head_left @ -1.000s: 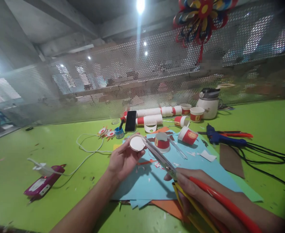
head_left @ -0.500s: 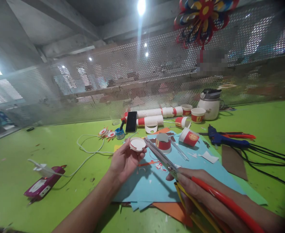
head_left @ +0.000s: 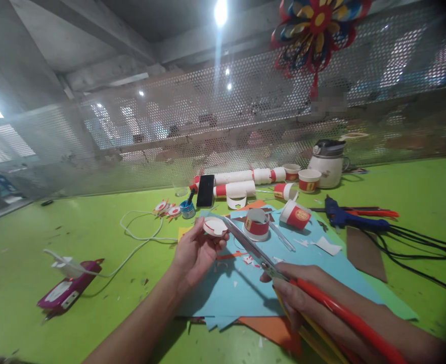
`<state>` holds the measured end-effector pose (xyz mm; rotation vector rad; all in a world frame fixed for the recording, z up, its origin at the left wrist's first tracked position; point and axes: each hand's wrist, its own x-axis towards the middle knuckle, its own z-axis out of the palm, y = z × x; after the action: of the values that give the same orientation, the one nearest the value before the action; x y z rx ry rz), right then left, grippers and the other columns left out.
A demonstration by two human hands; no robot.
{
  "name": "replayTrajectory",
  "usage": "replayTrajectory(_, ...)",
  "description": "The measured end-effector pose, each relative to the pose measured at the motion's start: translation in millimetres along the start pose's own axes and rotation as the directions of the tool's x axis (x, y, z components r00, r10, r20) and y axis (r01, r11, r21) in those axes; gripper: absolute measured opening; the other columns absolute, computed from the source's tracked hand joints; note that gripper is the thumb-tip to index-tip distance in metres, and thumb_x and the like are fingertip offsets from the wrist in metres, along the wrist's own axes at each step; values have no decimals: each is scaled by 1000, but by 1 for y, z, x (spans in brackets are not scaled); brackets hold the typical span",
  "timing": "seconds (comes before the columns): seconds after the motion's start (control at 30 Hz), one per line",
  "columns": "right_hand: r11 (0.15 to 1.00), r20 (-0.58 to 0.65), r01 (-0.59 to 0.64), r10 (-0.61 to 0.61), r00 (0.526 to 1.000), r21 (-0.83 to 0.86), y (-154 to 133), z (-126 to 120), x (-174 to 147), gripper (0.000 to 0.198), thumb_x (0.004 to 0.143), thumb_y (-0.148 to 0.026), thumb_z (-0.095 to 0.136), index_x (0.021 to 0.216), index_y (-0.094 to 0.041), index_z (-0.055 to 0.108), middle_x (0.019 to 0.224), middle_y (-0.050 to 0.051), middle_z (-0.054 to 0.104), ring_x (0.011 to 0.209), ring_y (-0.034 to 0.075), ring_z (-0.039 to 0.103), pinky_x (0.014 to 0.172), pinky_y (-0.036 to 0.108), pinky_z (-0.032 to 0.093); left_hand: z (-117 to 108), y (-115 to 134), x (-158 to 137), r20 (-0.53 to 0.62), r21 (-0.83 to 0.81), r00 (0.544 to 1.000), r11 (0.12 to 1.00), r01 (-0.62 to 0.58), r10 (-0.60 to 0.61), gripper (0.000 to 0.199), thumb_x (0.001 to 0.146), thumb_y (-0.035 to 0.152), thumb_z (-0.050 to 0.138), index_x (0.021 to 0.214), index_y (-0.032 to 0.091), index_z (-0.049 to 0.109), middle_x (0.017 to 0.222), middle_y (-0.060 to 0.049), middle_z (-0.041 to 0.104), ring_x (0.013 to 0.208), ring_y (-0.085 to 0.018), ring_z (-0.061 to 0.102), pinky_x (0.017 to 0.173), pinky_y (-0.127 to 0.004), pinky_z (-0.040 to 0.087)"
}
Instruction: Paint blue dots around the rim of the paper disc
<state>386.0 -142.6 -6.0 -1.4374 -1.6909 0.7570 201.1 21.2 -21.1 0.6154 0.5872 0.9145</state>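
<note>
Between the thumb and fingers of my left hand point(head_left: 198, 253) is a cut paper-cup bottom point(head_left: 215, 227), a shallow white disc with an uneven rim. My right hand point(head_left: 302, 288) grips a pair of scissors point(head_left: 259, 258) with red and yellow handles. The blades point up and left, their tips close to the disc's right edge; I cannot tell whether they touch it. Just behind the blades a red and white cup ring point(head_left: 256, 225) stands on blue paper point(head_left: 246, 298). White and red paper scraps point(head_left: 250, 260) lie beneath the scissors.
A tipped paper cup point(head_left: 296, 214), a blue glue gun point(head_left: 348, 216) with black cables and a brown card point(head_left: 366, 254) lie to the right. Behind are a phone point(head_left: 205, 191), a blue jar point(head_left: 187, 209) and a jug point(head_left: 326, 164). A purple power strip point(head_left: 70, 286) sits left.
The scissors' blades have closed together and their tips have shifted slightly left. My right hand's fingers have drawn in on the handles. My left hand and the disc have hardly moved.
</note>
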Motion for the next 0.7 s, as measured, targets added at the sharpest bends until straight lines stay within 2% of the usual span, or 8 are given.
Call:
replayTrajectory(0.2, 992, 4, -91, 91, 996, -87, 12, -3, 2, 41, 90, -62, 51, 81, -26, 69, 75, 4, 69, 69, 21, 65, 64, 31, 56, -3, -2, 2, 4, 21, 1000, 1000, -6, 6, 24, 100, 27, 50, 88, 10, 62, 71, -9, 66, 60, -16, 66, 51, -21, 50)
replayTrajectory(0.33, 995, 75, 36, -29, 997, -97, 7, -8, 7, 38, 90, -57, 51, 75, -26, 67, 66, 3, 66, 59, 20, 60, 52, 28, 48, -5, -4, 3, -4, 30, 1000, 1000, -10, 10, 19, 98, 28, 54, 91, 12, 62, 69, -7, 66, 56, -16, 64, 47, -18, 45)
replayTrajectory(0.43, 995, -4, 31, -31, 1000, -99, 5, -7, 11, 41, 89, -58, 52, 69, -26, 66, 60, 2, 62, 54, 19, 55, 48, 28, 42, -5, -5, 4, -18, 45, 1000, 999, 2, -1, 21, 100, 27, 50, 93, 11, 62, 69, -8, 66, 56, -17, 65, 46, -19, 45)
replayTrajectory(0.57, 997, -100, -11, 3, 995, -77, 11, -4, 15, 45, 89, -60, 51, 67, -25, 65, 59, 1, 61, 55, 19, 55, 50, 28, 41, -5, -5, 4, -40, 69, 999, 997, 19, -16, 29, 102, 27, 46, 86, 9, 61, 67, -10, 67, 57, -16, 66, 49, -19, 48)
replayTrajectory(0.7, 994, -163, -78, 65, 985, -78, 17, -3, 17, 38, 87, -58, 59, 85, -22, 72, 65, 1, 64, 60, 19, 58, 54, 29, 45, -5, -8, 2, -33, 120, 999, 993, 23, -19, 31, 103, 31, 45, 86, 11, 62, 68, -9, 68, 56, -15, 65, 51, -20, 51)
